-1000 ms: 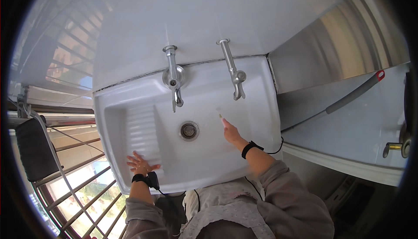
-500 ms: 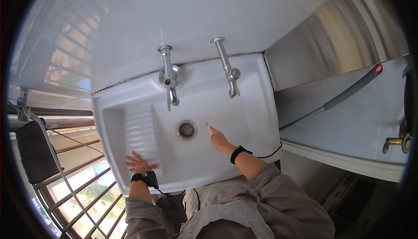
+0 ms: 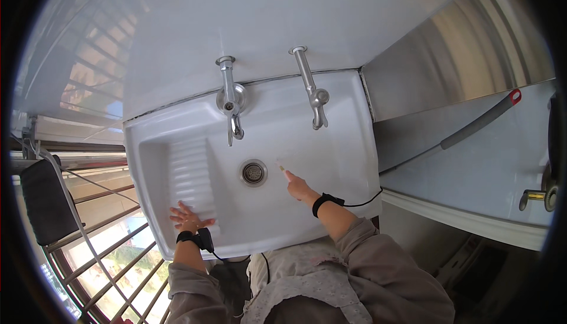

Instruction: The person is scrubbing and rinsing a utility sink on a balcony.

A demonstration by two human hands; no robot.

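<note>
My right hand [image 3: 299, 188] is closed around a slim, pale tool that looks like a small brush [image 3: 282, 168], with a yellowish part beyond my fingers. Its far end sits low over the basin floor, to the right of the round metal drain [image 3: 254, 173]; whether it touches is hard to tell. At the lower left of the white sink [image 3: 242, 229], my left hand [image 3: 186, 216] lies palm down with fingers spread, against the near end of the ribbed washboard [image 3: 190, 170]. Nothing is held in it.
Two metal taps, a left one [image 3: 231, 102] and a right one [image 3: 313, 97], reach over the sink's back from the wall. A steel panel [image 3: 455, 52] rises at the right. Beyond it lies a grey-handled tool [image 3: 478, 120]. Window bars [image 3: 112, 247] stand at the left.
The view has shifted slightly. My right hand and the brush stay near the drain with only a slight movement, and my left hand remains spread by the washboard.
</note>
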